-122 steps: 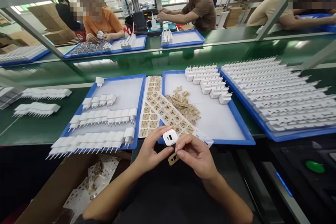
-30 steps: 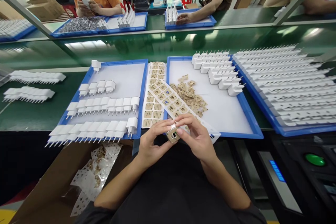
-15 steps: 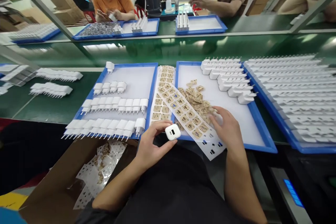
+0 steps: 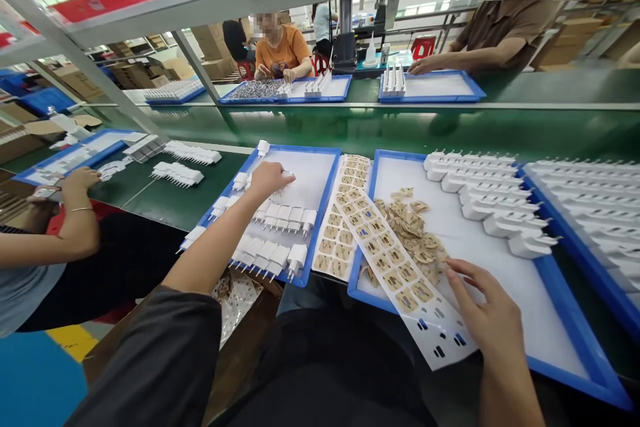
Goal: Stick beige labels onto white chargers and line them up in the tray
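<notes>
Left hand (image 4: 269, 178) curled over a white plastic plug adapter (image 4: 287, 175) in the blue-rimmed tray (image 4: 320, 210) — right hand (image 4: 487, 315) spread wide, fingertips on the long white sticker sheet (image 4: 400, 265).

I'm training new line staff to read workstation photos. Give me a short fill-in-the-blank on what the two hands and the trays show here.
1. The left hand reaches over the ____ blue tray, among rows of white chargers.
2. The right hand rests by the strip of ____ stickers.
3. Loose stickers lie piled in the ____ tray.

Missing words: left; tan; middle
</notes>
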{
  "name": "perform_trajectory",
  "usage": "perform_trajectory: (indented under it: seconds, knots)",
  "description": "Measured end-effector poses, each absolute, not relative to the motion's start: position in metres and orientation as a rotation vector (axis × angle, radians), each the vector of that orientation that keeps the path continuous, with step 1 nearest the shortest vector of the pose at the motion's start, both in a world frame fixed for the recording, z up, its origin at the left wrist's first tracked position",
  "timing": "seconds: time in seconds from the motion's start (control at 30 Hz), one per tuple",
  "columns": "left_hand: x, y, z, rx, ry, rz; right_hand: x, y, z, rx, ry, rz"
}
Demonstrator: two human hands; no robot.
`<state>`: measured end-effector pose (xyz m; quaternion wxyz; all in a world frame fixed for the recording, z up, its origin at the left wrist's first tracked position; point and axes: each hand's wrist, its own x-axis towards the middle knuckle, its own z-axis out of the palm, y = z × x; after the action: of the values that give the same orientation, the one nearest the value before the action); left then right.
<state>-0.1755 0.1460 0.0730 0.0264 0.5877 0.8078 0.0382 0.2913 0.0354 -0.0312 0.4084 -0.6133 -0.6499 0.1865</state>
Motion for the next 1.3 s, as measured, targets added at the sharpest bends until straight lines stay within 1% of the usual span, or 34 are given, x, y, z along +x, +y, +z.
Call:
perform_trajectory:
  seconds: [0.1, 0.2, 0.37, 0.5, 0.6, 0.67, 0.73, 0.83, 1.0, 1.17, 1.3]
  knots:
    - [-0.181, 0.166, 0.054, 1.769, 2.531, 0.021, 0.293, 0.035, -0.033, -1.545, -1.666, 0.438]
    - [-0.186, 0.169, 0.044, 1.737, 2.543, -0.042, 0.291, 0.035, -0.03, -1.493, -1.721, 0.381]
    - [-0.187, 0.163, 0.051, 1.811, 2.494, -0.055, 0.277, 0.024, -0.012, -1.299, -1.777, 0.225]
    - [-0.15, 0.154, 0.058, 2.053, 2.286, 0.019, 0.262, 0.002, -0.01, -1.192, -1.97, 0.272]
    - [-0.092, 0.127, 0.055, 2.269, 1.868, 0.071, 0.257, -0.019, -0.017, -1.258, -2.001, 0.202]
    - [-0.047, 0.098, 0.05, 2.484, 1.365, 0.146, 0.258, -0.031, -0.021, -1.299, -1.99, 0.181]
    - [-0.008, 0.07, 0.043, 2.671, 0.989, 0.196, 0.261, -0.04, -0.022, -1.307, -1.988, 0.185]
    - [0.029, 0.04, 0.03, 2.846, 0.694, 0.199, 0.263, -0.047, -0.019, -1.309, -2.026, 0.212]
    - [0.042, 0.033, 0.012, 2.882, 0.588, 0.186, 0.262, -0.05, -0.015, -1.394, -2.082, 0.214]
    - [0.038, 0.038, 0.005, 2.855, 0.628, 0.205, 0.257, -0.042, -0.015, -1.417, -2.058, 0.297]
    - [0.035, 0.041, 0.001, 2.862, 0.699, 0.147, 0.253, -0.031, -0.011, -1.401, -2.045, 0.359]
